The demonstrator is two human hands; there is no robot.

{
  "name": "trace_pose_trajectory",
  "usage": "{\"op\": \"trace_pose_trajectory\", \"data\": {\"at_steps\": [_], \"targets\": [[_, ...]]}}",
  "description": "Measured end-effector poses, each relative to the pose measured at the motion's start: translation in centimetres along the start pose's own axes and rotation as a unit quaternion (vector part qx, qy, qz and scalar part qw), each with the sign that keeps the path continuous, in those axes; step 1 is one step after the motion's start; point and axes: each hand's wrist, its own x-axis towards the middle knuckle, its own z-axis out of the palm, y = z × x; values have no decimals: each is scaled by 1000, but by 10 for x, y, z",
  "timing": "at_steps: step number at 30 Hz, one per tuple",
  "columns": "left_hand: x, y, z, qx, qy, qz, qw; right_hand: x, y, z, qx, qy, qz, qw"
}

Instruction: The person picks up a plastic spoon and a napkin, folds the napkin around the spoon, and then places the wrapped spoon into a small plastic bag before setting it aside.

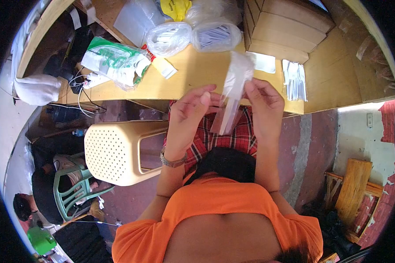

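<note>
A clear plastic sleeve [235,83] with a whitish strip inside hangs tilted over the desk's front edge, its lower end in front of the red plaid cloth on my lap. My right hand [266,103] pinches its right side near the upper part. On the other side, my left hand [191,111] has its thumb and fingers apart, with fingertips right at the sleeve's left edge. A stack of white packed strips [295,81] lies on the desk to the right of my right hand. Behind the sleeve is a white paper [264,62].
On the yellow desk [197,70] stand two plastic-lined tubs [169,39] of papers, a green-white bag [114,61] and a cardboard box [283,30]. A cream stool [118,151] is at my left. Farther left, a person [44,193] sits by a green chair [72,188].
</note>
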Motion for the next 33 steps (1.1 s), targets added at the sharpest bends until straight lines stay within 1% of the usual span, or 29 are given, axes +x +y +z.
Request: {"op": "trace_pose_trajectory", "data": {"at_steps": [2,5,6,8,9,11,12,13,14,15,17,18,20,21,22,23,24,25,26,27,29,30,33], "targets": [[-6,0,-3,65,-47,-17,997,4,-1,-3,-30,37,-21,999],[-10,-19,3,170,-60,36,983,6,0,-1,-17,64,-25,997],[-8,-23,6,165,-54,42,984,6,3,-1,-6,61,-21,998],[-6,-22,0,152,-78,-21,985,6,10,-4,17,54,-16,998],[-5,-21,-3,145,-90,-53,984,6,6,-3,62,45,1,997],[-6,-23,-9,25,-124,-80,989,7,-2,0,152,23,35,988],[-7,-24,-10,-36,-140,-93,985,9,-1,0,163,26,35,986],[-8,-24,-11,-100,-175,-109,973,12,3,-1,174,29,34,984],[-8,-24,-11,-164,-210,-125,956,14,5,-1,186,33,34,981],[-9,-24,-11,-226,-244,-141,933,13,4,1,183,6,38,982],[-7,-39,-14,-352,-299,-205,863,9,1,4,176,-47,47,982],[-7,-44,-14,-412,-323,-237,818,8,-1,4,131,-68,42,988],[-10,-52,-14,-435,-328,-276,792,5,-5,-1,39,-105,29,993],[-11,-54,-12,-447,-330,-295,777,5,-5,-3,21,-71,41,996],[-13,-56,-9,-459,-319,-294,775,6,-5,-6,4,-38,54,998],[-14,-55,-8,-384,-268,-284,837,8,-5,-7,-14,-6,66,998],[-13,-44,0,-304,-213,-270,888,10,-3,-8,-36,9,46,998],[-11,-38,4,-221,-157,-254,929,13,-1,-10,-58,24,25,998],[-5,-51,-9,-173,-162,-198,951,15,1,-11,-80,39,4,996],[-4,-55,-13,-102,-123,-170,972,18,5,-13,-86,40,8,995],[-3,-59,-20,42,-43,-110,992,21,13,-15,-99,40,18,994],[-2,-54,-16,82,-69,-85,991,22,16,-15,-96,33,27,995],[-1,-52,-15,195,-115,-51,973,23,21,-14,-98,16,53,994]]}}
